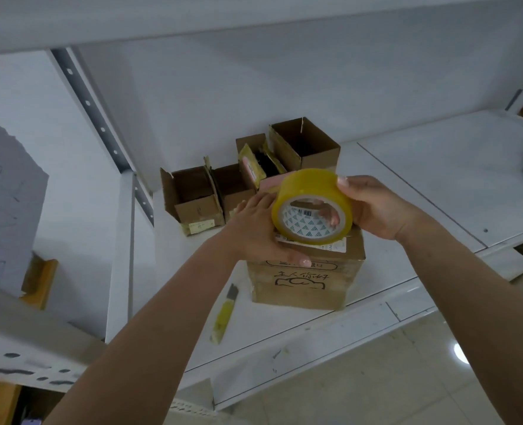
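1. Both hands meet over the cardboard box (306, 283) at the centre of the frame. The right hand (376, 210) grips the tape roll (310, 185), with fingers hooked through the core and the thumb clamped on the outer yellow winding.
2. The left hand (254, 231) lies flat on the box top with its fingers spread, and its thumb presses at the front upper edge. The roll hides whether it also pins a loose tape end.
3. The tape roll sits tilted just above the box top, its lower rim at or very near the label there. It is held between the two hands and touches the left one.
4. The box stands closed on the white shelf (422, 185), directly under both hands.
5. Handling, as I judge it:
   - The roll is light and rigid, with a stiff card core.
   - Its glossy outer face is slick and the free end sticky, so the core-and-rim hold looks like the secure one.
   - The box is stiff but could slide on the smooth shelf, so pressing down on its top is sensible.
6. A yellow utility knife (223, 317) lies on the shelf to the lower left of the box, well clear of the hands.
7. Several open boxes (192, 191) stand behind it, towards the upper middle of the frame.
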Motion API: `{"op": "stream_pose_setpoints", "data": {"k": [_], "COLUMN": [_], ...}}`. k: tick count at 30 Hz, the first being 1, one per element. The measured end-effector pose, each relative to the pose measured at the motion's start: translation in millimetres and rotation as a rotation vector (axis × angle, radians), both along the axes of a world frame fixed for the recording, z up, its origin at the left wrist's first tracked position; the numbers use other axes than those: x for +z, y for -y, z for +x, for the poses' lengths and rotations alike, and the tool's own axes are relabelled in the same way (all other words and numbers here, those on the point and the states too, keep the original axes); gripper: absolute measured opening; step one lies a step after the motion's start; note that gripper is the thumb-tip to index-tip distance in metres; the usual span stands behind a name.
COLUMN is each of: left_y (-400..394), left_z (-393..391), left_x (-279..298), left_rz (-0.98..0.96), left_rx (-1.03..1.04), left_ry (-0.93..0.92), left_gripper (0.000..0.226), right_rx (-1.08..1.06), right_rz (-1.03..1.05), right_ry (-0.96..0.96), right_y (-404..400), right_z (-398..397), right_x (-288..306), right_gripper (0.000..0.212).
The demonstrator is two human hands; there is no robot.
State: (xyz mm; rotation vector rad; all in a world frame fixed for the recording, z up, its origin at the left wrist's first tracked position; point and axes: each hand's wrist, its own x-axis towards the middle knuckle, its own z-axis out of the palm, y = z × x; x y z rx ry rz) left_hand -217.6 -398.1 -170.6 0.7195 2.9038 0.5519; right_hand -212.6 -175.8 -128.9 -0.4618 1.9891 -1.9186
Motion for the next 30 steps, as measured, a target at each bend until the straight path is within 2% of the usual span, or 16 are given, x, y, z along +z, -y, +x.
{"op": "stream_pose_setpoints", "data": {"k": [2,9,11,13,14,17,20,24,26,30], "left_y": [-0.5,2.2,2.8,3.3,3.8,5.9,7.2,6.4,4.4,0.2], "left_z": [0.9,-2.3,-3.2,-3.7,-4.3,-3.2,-2.3,-2.2,0.5,4.5], "left_x": [0.7,-2.0,-3.2,-5.5,-6.2,-9.1,-9.7,-7.7,-6.2,4.6], "left_rz": [0.002,-0.088,-0.082,-0.084,-0.085,-0.066,-0.052,-0.075,-0.087,-0.258], "left_rx": [0.010,-0.008,-0.014,-0.017,-0.018,-0.021,-0.017,-0.012,-0.015,-0.040], "left_ry": [-0.002,-0.024,-0.032,-0.048,-0.053,-0.053,-0.046,-0.048,-0.048,-0.040], "left_gripper": [0.126,0.125,0.125,0.125,0.125,0.124,0.123,0.125,0.125,0.129], "right_rx": [-0.075,-0.305,-0.357,-0.372,-0.373,-0.360,-0.379,-0.416,-0.421,-0.451], "right_rz": [0.048,0.456,0.680,0.949,0.993,0.910,0.848,0.810,0.802,0.786], "right_ry": [-0.039,-0.256,-0.276,-0.263,-0.223,-0.108,-0.057,0.011,0.028,0.039], "right_y": [3.2,-22.6,-45.2,-65.0,-72.3,-78.0,-76.3,-75.1,-72.1,-70.1], "right_z": [0.1,5.3,7.4,8.4,9.1,12.2,14.6,14.6,14.1,15.8], "right_x": [4.5,40.3,42.7,36.3,28.4,3.4,-16.1,-42.4,-52.5,-58.7], "right_gripper": [0.041,0.062,0.062,0.073,0.076,0.079,0.069,0.077,0.072,0.059]}}
